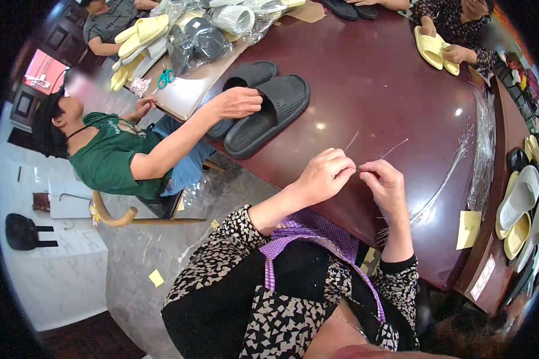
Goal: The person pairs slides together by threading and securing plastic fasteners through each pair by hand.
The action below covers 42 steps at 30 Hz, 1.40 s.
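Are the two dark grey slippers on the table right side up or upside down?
Right side up. The dark grey slippers lie flat on the table with straps arching on top, and a co-worker's hand rests on them.

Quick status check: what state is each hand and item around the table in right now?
left hand: pinched shut on thin clear strand
right hand: pinched shut on thin clear strand
thin clear strand: held between both hands, free end angling up over the table
bundle of clear strands: lying loose on table
dark grey slippers: paired flat, a co-worker's hand on them
scissors: lying on cardboard; blades unclear
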Available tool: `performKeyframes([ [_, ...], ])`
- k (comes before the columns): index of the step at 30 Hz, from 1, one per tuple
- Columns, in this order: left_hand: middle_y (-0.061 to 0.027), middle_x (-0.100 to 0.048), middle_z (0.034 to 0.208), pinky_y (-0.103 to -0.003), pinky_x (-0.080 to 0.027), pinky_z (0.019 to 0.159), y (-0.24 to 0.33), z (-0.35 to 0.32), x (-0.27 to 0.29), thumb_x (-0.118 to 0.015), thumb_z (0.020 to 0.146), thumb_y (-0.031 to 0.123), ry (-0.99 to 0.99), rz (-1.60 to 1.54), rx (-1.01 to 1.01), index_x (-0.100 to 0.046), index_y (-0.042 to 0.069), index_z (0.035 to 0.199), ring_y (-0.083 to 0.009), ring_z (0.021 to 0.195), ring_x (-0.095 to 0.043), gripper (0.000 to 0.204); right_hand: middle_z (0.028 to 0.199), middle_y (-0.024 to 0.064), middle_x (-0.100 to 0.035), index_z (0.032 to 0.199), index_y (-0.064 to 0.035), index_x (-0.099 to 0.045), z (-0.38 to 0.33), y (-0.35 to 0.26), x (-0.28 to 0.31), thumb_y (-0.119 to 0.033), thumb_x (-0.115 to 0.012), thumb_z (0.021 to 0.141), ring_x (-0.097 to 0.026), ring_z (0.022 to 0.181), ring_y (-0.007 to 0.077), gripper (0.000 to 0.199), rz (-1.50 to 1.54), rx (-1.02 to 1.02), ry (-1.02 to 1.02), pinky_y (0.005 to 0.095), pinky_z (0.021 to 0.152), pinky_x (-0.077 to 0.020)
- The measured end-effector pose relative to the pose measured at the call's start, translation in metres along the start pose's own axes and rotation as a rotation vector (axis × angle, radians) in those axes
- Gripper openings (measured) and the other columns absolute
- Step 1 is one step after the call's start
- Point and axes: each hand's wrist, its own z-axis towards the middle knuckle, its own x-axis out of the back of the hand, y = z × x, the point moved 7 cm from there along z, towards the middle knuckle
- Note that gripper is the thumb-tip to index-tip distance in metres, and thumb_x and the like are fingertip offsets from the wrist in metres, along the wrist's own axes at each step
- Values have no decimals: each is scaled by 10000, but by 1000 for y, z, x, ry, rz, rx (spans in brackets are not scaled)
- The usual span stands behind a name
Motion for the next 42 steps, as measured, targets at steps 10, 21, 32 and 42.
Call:
performKeyframes([
  [10,-93,-570,748,-343,-446,657,-9,-5,9,-607,768,35,-8,85,-8,-605,23,799,-261,721,-545,33,718,57,-564,796,6,-605,2,-1,10,26,-612,751,-511,639,130,50,-120,32,94,246,577,-411],
  [21,-94,-584,813,-348,-453,693,-11,-18,11,-611,771,45,-44,178,-44,-604,25,825,-272,754,-555,59,709,53,-554,792,12,-595,3,5,7,17,-599,766,-503,628,120,27,-175,59,108,246,577,-415],
  [32,-122,-580,979,-363,-452,801,-20,-20,47,-613,731,13,190,251,-27,-598,29,884,-302,911,-557,155,715,49,-561,810,14,-595,1,10,10,5,-601,779,-506,637,110,32,-205,56,150,237,597,-422],
  [42,-129,-629,861,-312,-473,730,-105,-33,205,-586,794,53,526,383,307,-623,-12,891,-237,792,-608,122,705,33,-543,818,15,-593,2,9,15,-2,-596,793,-493,645,92,31,-185,-5,199,225,607,-416],
])
